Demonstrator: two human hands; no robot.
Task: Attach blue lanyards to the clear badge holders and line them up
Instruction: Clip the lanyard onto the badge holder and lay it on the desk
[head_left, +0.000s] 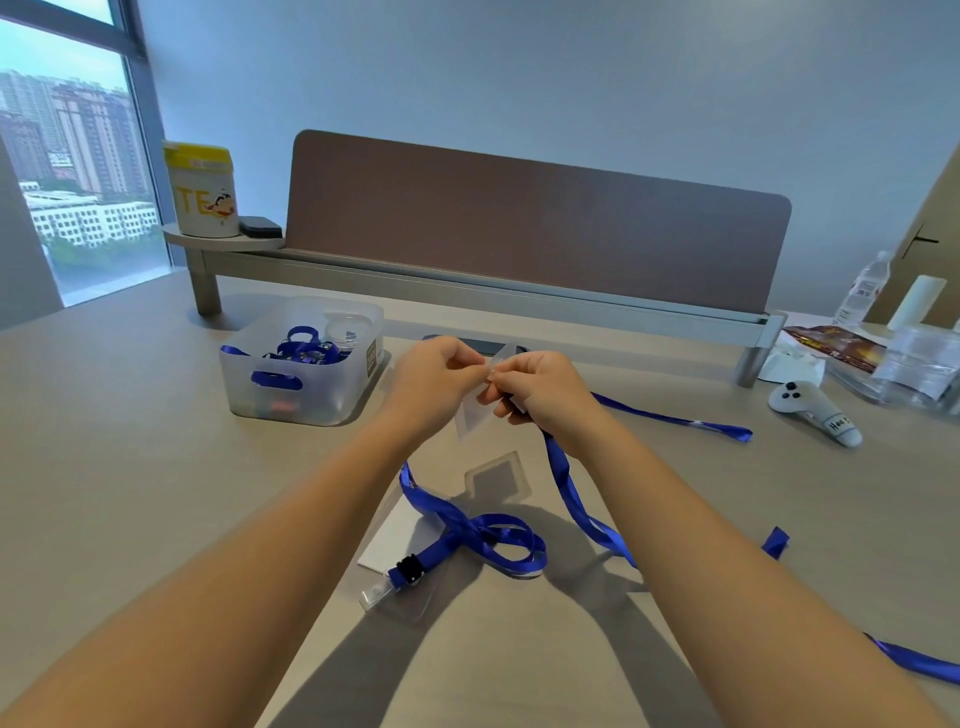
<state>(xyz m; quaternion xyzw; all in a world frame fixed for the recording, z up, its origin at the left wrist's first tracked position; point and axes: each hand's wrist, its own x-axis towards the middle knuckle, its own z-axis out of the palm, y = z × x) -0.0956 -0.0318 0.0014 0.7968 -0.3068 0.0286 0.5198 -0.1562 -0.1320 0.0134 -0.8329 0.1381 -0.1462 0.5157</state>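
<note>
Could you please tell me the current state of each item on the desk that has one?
Left hand: pinching the held badge holder.
Right hand: gripping the lanyard at its top.
Second lanyard: lying looped on the desk.
Storage bin: open, lanyards inside.
Water bottle: upright.

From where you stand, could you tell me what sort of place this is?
Probably an office in a high-rise: a desk with a brown divider panel, a window overlooking city towers, and a plastic bin of lanyards.
</note>
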